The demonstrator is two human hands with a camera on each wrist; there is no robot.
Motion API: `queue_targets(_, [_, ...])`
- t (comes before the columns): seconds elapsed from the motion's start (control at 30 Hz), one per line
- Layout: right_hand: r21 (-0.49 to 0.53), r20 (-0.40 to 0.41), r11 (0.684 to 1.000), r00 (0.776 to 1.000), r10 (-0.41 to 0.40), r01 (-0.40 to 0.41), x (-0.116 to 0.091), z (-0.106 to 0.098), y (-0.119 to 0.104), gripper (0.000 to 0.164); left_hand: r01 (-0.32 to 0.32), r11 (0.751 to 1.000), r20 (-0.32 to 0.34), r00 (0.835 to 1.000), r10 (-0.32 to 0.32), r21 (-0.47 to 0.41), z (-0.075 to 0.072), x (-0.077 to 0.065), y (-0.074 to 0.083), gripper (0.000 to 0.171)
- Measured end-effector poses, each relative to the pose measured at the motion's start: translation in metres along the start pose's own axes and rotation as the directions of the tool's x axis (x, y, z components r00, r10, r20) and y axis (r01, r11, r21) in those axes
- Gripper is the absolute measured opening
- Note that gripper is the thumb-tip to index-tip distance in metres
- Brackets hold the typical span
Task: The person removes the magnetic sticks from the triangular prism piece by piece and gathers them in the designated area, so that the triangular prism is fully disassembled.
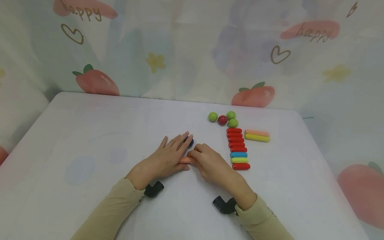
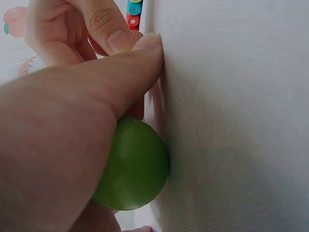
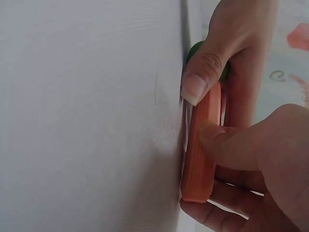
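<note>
My right hand (image 1: 211,163) pinches an orange stick (image 3: 199,154) between thumb and fingers, low over the white table. The stick's far end lies at the thumb of my left hand (image 1: 168,155), as the right wrist view shows. That left hand is spread palm down with its fingers straight. Under its palm sits a shiny green ball (image 2: 133,166), seen only in the wrist views. A dark blue ball (image 1: 189,141) shows partly beneath the left fingertips.
Right of the hands runs a column of short sticks (image 1: 237,145), mostly red, with one blue and one yellow-green. A peach stick (image 1: 256,133) and a yellow stick (image 1: 257,137) lie beside it. Behind stand a red ball (image 1: 222,120) and several green balls (image 1: 213,116). A printed curtain (image 1: 186,50) hangs behind.
</note>
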State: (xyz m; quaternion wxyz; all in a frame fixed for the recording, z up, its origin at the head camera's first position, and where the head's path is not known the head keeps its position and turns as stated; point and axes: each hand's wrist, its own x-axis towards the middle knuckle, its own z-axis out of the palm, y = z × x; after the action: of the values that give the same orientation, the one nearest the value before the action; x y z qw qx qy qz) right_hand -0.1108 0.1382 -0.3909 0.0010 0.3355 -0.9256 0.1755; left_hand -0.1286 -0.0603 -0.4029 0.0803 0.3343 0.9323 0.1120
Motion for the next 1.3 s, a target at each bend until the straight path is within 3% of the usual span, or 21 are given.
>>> queue_targets(0.23, [-0.003, 0.042, 0.999, 0.998, 0.054, -0.054, -0.001, -0.001, -0.003, 0.027, 0.002, 1.000, 0.003, 1.000, -0.002, -0.003, 0.001, 0.002, 0.001, 0.093])
queue_targets(0.6, [-0.028, 0.031, 0.998, 0.998, 0.051, -0.050, -0.002, -0.001, -0.005, 0.026, -0.007, 1.000, -0.011, 1.000, 0.007, -0.004, 0.000, 0.002, 0.002, 0.093])
queue_targets(0.9, [-0.110, 0.084, 0.974, 0.975, 0.207, -0.197, -0.008, -0.011, 0.002, 0.030, 0.025, 1.000, 0.013, 1.000, -0.025, -0.006, -0.001, 0.002, 0.003, 0.098])
queue_targets(1.3, [-0.073, 0.005, 0.992, 0.995, 0.099, -0.098, -0.007, -0.006, 0.007, 0.029, 0.025, 0.999, -0.004, 1.000, -0.025, -0.038, 0.001, 0.001, 0.001, 0.098])
